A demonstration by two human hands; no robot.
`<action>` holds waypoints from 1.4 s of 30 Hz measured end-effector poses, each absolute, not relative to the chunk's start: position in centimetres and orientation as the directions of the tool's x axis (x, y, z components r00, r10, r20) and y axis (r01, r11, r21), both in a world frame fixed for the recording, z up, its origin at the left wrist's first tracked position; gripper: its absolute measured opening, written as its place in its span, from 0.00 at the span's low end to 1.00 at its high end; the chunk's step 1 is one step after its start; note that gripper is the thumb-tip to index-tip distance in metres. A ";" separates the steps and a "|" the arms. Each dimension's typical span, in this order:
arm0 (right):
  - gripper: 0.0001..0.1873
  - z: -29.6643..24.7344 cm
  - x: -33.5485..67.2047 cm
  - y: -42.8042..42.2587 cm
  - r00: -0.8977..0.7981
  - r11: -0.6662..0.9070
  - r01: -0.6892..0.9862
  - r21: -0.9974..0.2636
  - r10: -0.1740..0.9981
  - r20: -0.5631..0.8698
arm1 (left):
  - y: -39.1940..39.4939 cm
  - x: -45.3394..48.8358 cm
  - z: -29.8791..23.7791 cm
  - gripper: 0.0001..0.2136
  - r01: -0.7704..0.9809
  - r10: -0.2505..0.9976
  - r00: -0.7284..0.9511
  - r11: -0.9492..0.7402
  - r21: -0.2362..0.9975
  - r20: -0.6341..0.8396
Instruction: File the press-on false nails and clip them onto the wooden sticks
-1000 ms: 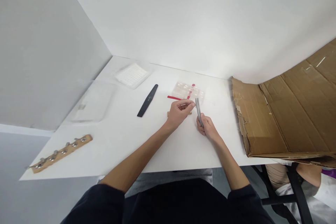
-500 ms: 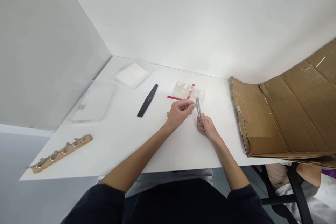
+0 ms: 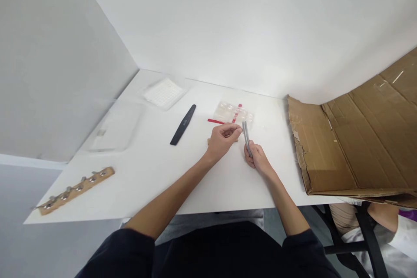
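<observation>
My right hand (image 3: 257, 156) is closed around the lower end of a grey nail file (image 3: 246, 138), which stands nearly upright, thin edge toward me. My left hand (image 3: 224, 138) is pinched close to the file's upper part; whatever its fingertips hold is too small to make out. Beneath the left hand lies a light-brown wooden piece (image 3: 209, 141), mostly covered. Just beyond the hands sits a clear plastic case (image 3: 223, 112) with a red strip (image 3: 235, 117) across it. Another red strip (image 3: 215, 120) lies beside it. A black nail file (image 3: 183, 124) rests on the table left of my hands.
A clear tray with a white gridded sheet (image 3: 164, 92) lies at the back left, a clear plastic lid (image 3: 114, 132) nearer. A wooden bar with metal fittings (image 3: 78, 189) is at the left edge. An open cardboard box (image 3: 325, 152) stands right. Another person's arm (image 3: 384, 216) shows lower right.
Hardly anything differs. My left fingertips have shifted very slightly beside the grey file; my right hand keeps its grip.
</observation>
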State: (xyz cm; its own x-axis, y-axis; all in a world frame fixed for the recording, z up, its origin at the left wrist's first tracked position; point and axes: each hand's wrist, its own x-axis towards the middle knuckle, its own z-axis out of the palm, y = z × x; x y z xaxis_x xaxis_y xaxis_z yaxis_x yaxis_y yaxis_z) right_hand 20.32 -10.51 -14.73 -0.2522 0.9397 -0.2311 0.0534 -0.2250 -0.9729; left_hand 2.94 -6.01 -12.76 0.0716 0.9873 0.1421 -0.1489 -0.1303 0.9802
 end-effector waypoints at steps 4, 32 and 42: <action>0.35 -14.6 20.4 -10.6 -0.251 -0.221 0.043 -0.974 0.942 -0.224 | -6.2 3.1 -12.7 0.11 -0.133 0.982 0.110 -0.139 0.981 0.154; 0.36 -14.6 20.3 -10.5 -0.239 -0.217 0.042 -0.975 0.946 -0.220 | -6.2 3.1 -12.3 0.10 -0.113 0.982 0.161 -0.081 0.990 0.099; 0.36 -14.6 20.2 -10.6 -0.255 -0.204 0.068 -0.977 0.943 -0.215 | -5.9 2.8 -12.5 0.10 -0.164 0.992 0.111 -0.048 0.985 0.067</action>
